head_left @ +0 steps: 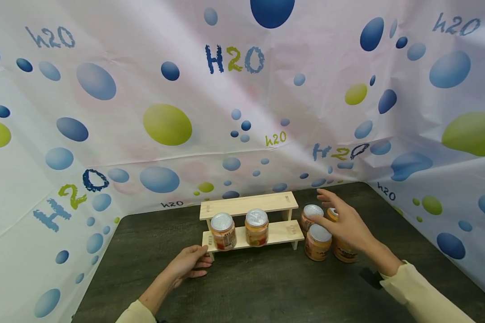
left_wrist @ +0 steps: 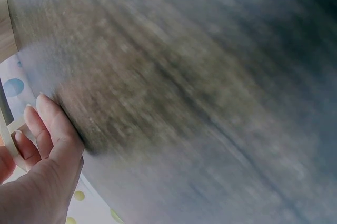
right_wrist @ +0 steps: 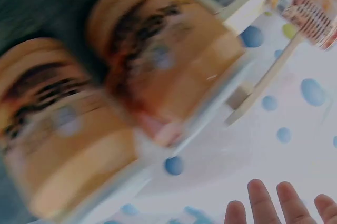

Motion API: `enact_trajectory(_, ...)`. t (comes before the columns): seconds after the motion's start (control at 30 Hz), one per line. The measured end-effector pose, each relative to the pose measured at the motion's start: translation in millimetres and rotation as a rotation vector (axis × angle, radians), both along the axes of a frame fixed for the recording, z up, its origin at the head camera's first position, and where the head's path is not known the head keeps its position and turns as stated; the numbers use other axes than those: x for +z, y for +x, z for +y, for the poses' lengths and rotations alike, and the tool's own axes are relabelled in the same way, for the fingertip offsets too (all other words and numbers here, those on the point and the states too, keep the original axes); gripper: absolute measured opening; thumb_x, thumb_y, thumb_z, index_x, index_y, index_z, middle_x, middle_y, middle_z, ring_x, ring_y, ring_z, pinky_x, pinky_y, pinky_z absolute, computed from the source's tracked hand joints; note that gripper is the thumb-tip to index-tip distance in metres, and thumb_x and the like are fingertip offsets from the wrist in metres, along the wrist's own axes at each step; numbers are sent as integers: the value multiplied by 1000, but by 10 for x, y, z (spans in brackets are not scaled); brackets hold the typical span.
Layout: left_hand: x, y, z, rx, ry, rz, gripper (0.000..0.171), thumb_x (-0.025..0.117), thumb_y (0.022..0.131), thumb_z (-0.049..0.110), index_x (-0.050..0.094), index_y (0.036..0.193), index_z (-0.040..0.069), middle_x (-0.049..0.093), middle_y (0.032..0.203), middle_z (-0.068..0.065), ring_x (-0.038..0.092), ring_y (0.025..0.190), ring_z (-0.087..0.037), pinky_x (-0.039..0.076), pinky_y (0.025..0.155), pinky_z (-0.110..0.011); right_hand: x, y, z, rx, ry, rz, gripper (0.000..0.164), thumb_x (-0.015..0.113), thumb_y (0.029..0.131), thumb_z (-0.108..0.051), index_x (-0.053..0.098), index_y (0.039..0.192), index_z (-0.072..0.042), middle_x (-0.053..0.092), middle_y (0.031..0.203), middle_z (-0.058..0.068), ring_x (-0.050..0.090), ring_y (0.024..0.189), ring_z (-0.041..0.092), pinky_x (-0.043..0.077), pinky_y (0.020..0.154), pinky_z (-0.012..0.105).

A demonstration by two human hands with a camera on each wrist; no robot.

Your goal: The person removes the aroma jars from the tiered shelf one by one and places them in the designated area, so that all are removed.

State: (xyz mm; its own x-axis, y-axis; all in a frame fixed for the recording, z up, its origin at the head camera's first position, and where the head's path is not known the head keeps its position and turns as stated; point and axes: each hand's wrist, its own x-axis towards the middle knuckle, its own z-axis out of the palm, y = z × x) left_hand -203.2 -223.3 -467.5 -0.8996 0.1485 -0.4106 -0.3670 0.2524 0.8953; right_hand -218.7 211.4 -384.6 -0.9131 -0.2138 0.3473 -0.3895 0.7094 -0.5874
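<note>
A two-step wooden shelf [head_left: 246, 204] stands on the dark table. On its lower step are two orange jars with silver lids, the left jar [head_left: 224, 237] and the right jar [head_left: 257, 232]. My left hand [head_left: 186, 265] holds the left end of the lower step, thumb at the top edge and fingers below. To the right of the shelf stands a group of similar jars, a front jar [head_left: 318, 246] among them. My right hand [head_left: 347, 224] is over this group with its fingers extended, partly hiding the jars behind. Its fingertips [right_wrist: 260, 203] show apart from the jars in the right wrist view.
The dark wood-grain table [head_left: 242, 287] reaches toward the viewer. A white sheet [head_left: 121, 148] printed with blue and green dots hangs behind and at both sides. The shelf's upper step bears no jar.
</note>
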Motion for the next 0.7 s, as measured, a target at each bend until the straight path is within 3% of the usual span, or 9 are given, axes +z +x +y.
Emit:
enact_trajectory(0.27,-15,7,-12,-9,12,5,43,45,107,41,57,112,0,64,99,-7,66,93,-18,61,78,-35,69,-67,-464,122,-31,29,76,73,92,-42,35,155,-23,53,146,14,55,130,37,54,90,55)
enact_trajectory(0.43,-29,8,-15,-7,12,4,44,45,107,42,57,113,0,64,99,-7,66,93,-18,61,78,-35,65,-82,-717,182,-6,43,76,74,91,-41,37,155,-22,54,146,14,57,127,38,58,79,47)
enact_trajectory(0.7,-17,8,-11,-13,9,9,44,45,107,42,57,113,0,64,100,-7,66,94,-18,61,79,-36,11,-111,-969,238,-11,-23,77,73,91,-46,36,155,-26,47,154,7,54,133,35,52,97,56)
